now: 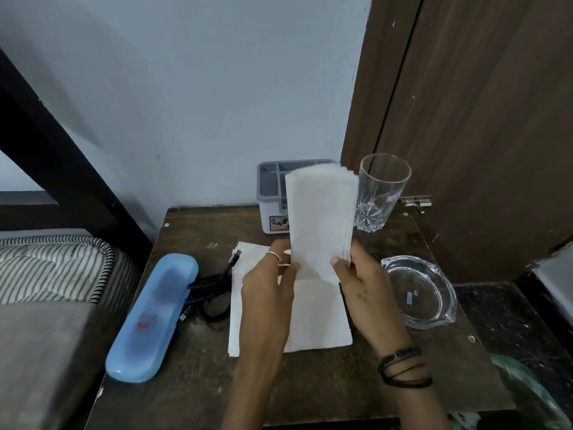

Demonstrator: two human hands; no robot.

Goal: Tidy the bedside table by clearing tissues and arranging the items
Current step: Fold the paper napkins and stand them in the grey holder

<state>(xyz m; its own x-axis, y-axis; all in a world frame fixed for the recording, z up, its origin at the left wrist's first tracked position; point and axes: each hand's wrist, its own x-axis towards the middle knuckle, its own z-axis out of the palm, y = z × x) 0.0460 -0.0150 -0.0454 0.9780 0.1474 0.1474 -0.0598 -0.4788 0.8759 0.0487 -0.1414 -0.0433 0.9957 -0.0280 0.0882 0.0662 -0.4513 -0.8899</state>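
Left hand: the left hand (pixel 269 283) pinches the lower left edge of the folded tissue stack (pixel 321 218), thumb on the near face and the other fingers behind; a ring sits on one finger.
Right hand: the right hand (pixel 361 283) grips the lower right edge of the same stack, thumb pressed on the front, the other fingers curled behind it; dark cords are wound around the wrist.
Folded tissue stack: white, several layers, held upright above the surface (pixel 341 383), its top edge in front of the organiser and just beside the glass.
Flat tissues: more white tissues (pixel 319 318) lie spread flat on the surface under both hands, near the middle.
Glass tumbler: a clear cut-glass tumbler (pixel 379 193) stands upright at the back right, with a small sticker on its side.
Ashtray: a clear glass ashtray (pixel 418 291) sits on the right side, near the right hand, apart from the tumbler.
Organiser: a grey compartmented box (pixel 273 193) stands at the back against the wall, partly hidden by the held stack.
Case: a long pale blue plastic case (pixel 152 315) lies along the left edge of the surface.
Cable: a coiled black charging cable (pixel 214 293) lies between the case and the flat tissues, one plug end resting on the tissues' upper left corner.
Bed: a striped mattress (pixel 52 268) lies to the left of the surface.
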